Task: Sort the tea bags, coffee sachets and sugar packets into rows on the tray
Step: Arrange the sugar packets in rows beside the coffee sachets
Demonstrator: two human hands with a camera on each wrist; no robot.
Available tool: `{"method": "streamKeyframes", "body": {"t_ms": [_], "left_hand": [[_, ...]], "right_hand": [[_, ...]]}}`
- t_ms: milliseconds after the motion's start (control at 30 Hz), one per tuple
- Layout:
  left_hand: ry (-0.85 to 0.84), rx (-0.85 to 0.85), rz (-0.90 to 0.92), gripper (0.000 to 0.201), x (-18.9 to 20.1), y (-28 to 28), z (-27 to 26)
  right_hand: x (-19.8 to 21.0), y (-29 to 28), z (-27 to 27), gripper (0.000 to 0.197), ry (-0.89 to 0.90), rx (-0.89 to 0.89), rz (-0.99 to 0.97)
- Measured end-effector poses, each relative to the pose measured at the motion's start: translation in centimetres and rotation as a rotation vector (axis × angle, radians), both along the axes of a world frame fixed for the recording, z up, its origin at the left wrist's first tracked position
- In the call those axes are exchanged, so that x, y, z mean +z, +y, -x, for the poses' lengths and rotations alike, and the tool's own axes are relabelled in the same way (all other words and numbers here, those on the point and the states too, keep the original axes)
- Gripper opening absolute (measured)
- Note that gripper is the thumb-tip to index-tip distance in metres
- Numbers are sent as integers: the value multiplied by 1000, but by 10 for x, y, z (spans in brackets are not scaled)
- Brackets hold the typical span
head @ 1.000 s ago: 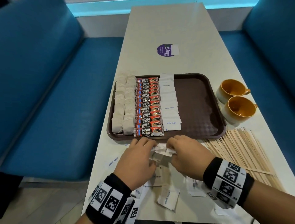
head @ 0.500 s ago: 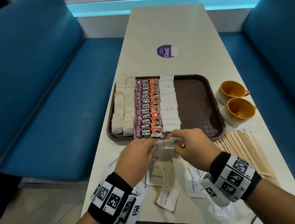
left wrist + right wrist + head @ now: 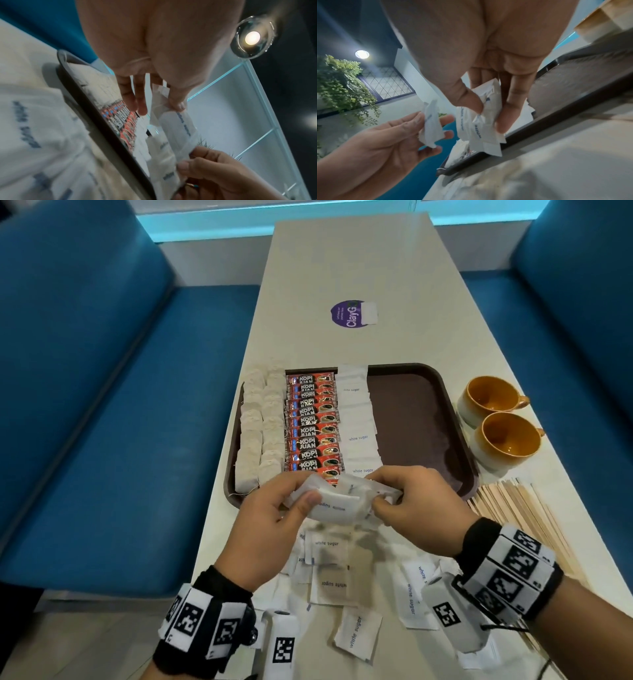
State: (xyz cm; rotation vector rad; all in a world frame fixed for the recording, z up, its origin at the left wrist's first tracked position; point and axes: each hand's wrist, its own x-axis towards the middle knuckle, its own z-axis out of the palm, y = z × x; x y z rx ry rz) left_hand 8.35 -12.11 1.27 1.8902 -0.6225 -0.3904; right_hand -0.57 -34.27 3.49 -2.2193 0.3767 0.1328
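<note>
Item: sorting in progress, sugar stage. Your left hand (image 3: 274, 517) pinches one white paper sugar packet (image 3: 330, 505) between thumb and fingers; your right hand (image 3: 416, 501) grips a small bunch of the same packets (image 3: 477, 121), both held just above the near rim of the brown plastic tray (image 3: 421, 412). On the tray: two rows of pale tea bags (image 3: 262, 426), one row of red coffee sachets (image 3: 313, 422), one row of sugar packets (image 3: 358, 419); the right portion looks bare. More loose sugar packets (image 3: 356, 633) lie on the cream tabletop (image 3: 342, 258) beneath your wrists. The next move likely calls for separating a single packet and laying it flat, beginning a further row. The right wrist view shows your hands holding separate packets, which the head view merges; only the head view shows the full rows and remaining pile.
</note>
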Motion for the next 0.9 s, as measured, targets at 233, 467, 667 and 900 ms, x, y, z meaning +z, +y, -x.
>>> {"method": "streamKeyframes", "body": {"t_ms": [233,467,667,900], "left_hand": [[50,32,74,28,-5,-9,-2],[257,50,237,20,-1,-11,-1],[257,143,191,24,-1,-26,5],[473,122,153,10,0,-31,1]], "right_hand": [[5,2,-2,29,-24,13,-32],[13,-12,-5,25,-12,-210,-162],[16,6,-8,29,-42,-133,-417],[13,11,-11,24,-35,-139,-603]]}}
